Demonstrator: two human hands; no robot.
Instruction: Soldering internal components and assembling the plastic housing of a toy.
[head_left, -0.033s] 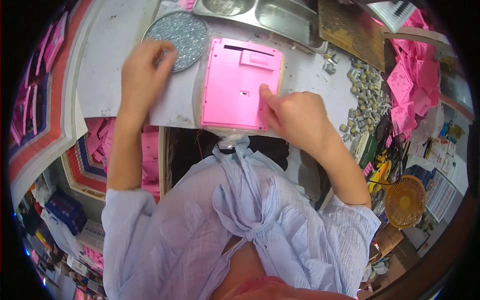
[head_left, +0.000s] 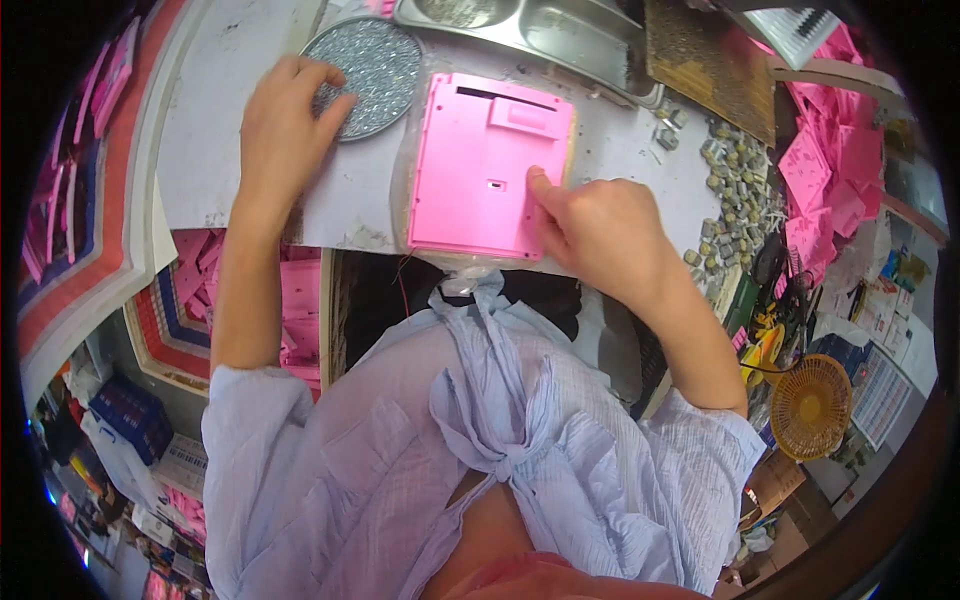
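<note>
Pink plastic, and the panel [head_left: 465, 160] lay flat on the worktable [head_left: 350, 205], looking light, stiff and a touch slippery, likely best gripped by its side edges! Right hand [head_left: 605, 225] on it: forefinger down near the right edge, others curled, any grip hidden from us. Over left, the left hand [head_left: 282, 120] reached the round dish [head_left: 385, 62], thumb and forefinger well parted.

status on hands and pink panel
Left hand open at dish of shiny bits. Right hand touching pink panel's right side. Only that hand covers any panel.
</note>
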